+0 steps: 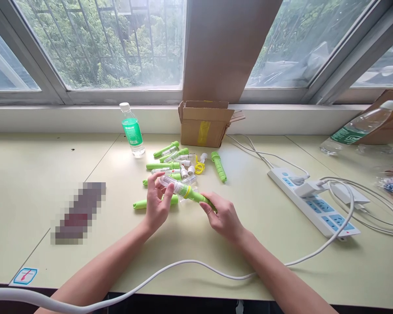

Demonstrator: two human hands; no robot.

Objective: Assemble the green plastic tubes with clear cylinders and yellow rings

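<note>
Both hands are over the desk (85, 244), w/ one toy-like tool held between them. The tool (186, 191) has a green handle, a yellow ring in the middle & a clear tube end. It lies tilted, clear end up to the left, green end down to the right.

The left hand (157, 205) is partly curled, fingers (157, 182) touching the clear tube end. The right hand (223, 216) is closed around the green handle end, gripping it.

Just behind the hands is a pile of small parts (177, 165): more green handles, clear tubes, little white caps & a yellow ring bit (199, 167). One green handle (218, 166) lies alone, a bit to the right of the pile. Another green piece (155, 202) lies on the desk under the left hand.

A water bottle (132, 130) w/ a green label stands upright, left of the pile, near the window ledge. A small open cardboard box (203, 124) sits behind the pile, against the ledge.

To the right is a white power strip (317, 207) w/ blue sockets & a white plug in it. White cords loop beside it. One thick white cable (170, 268) runs across the front of the desk, over the right arm. Far right, a 2nd bottle (363, 126) lies tilted against a brown box.

A blurred patch sits on the desk to the left; can't tell what it is. A small sticker (25, 276) is on the front left corner.
</note>
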